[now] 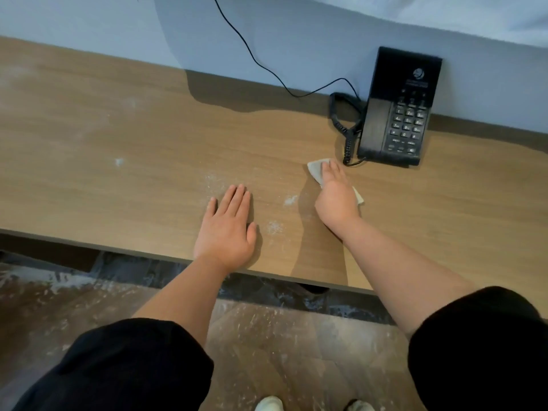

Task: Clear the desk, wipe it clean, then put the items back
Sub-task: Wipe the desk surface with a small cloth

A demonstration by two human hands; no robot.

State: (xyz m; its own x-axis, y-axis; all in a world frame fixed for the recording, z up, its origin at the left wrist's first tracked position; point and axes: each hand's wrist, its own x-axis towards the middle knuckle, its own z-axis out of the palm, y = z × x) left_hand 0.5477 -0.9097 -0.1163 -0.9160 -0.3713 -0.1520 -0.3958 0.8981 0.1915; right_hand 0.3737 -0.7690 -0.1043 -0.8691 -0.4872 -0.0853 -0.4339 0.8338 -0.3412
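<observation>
Sleeves (133, 366), left hand (228, 229) flat on desk (118, 129), right hand (336, 200) on cloth (315, 172)

Left hand (226, 229) lies flat; right hand (336, 197) seemingly presses.

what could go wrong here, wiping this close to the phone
The cloth under the right hand is almost at the coiled cord of the telephone; a stroke that way could snag it.
The telephone sits on the desk, so dust under it may go unwiped.
The white powder by the left hand could be swept onto the floor.
</observation>
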